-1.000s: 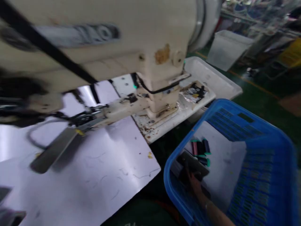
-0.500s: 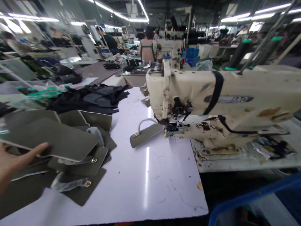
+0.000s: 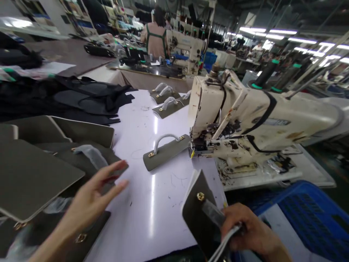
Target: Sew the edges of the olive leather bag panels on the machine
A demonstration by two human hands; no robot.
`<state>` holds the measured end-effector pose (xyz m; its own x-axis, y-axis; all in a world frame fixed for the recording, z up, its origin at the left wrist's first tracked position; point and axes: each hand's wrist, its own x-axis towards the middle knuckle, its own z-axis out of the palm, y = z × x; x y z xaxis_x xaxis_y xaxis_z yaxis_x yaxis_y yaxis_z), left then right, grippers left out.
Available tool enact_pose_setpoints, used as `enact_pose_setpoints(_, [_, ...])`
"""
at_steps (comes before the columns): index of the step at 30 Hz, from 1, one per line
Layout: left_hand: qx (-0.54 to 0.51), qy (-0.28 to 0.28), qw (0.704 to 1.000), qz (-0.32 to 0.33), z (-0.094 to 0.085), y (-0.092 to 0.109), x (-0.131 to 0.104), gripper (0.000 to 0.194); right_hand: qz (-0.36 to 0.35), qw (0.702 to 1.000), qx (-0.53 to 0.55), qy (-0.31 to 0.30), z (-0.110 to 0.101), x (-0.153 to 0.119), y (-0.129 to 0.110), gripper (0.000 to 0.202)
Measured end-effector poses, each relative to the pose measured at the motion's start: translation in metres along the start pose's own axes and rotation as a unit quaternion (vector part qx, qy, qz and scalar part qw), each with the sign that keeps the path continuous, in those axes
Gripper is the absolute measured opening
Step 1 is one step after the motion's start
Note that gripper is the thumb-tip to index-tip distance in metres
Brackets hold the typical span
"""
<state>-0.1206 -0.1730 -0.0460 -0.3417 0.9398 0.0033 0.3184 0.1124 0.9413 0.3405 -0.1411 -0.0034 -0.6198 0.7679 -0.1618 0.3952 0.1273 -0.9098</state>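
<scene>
The person's right hand [image 3: 248, 229] has its fingers closed around the plastic-wrapped handle [image 3: 214, 214] of a dark gray handled panel [image 3: 195, 218], held tilted over the near right edge of the white worktop [image 3: 136, 236], with gold-tone hardware [image 3: 200, 196] at the handle's end. The left hand [image 3: 92, 196] is open, thumb and fingers spread wide, over the right side of a pile of gray panels [image 3: 40, 174]; whether it touches them is unclear. Between the hands and farther back, 1 gray strip with a handle [image 3: 166, 154] lies with its right end at the sewing machine [image 3: 234, 109]. More handled pieces [image 3: 169, 109] lie beyond it, black fabric [image 3: 81, 94] lies behind the pile, and a blue basket [image 3: 308, 187] sits at the right.
</scene>
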Motion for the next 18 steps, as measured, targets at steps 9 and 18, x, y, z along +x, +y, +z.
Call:
enact_pose_setpoints(9, [-0.395, -0.284, 0.869, -0.091, 0.110, -0.016, -0.064, 0.092, -0.099, 0.950, 0.224, -0.195, 0.044, 0.134, -0.018, 0.031])
enact_pose_setpoints(18, [-0.314, 0.039, 0.936, -0.156, 0.072, 0.021, -0.018, 0.041, -0.048, 0.963, 0.232, -0.129, 0.065, 0.152, -0.042, 0.021])
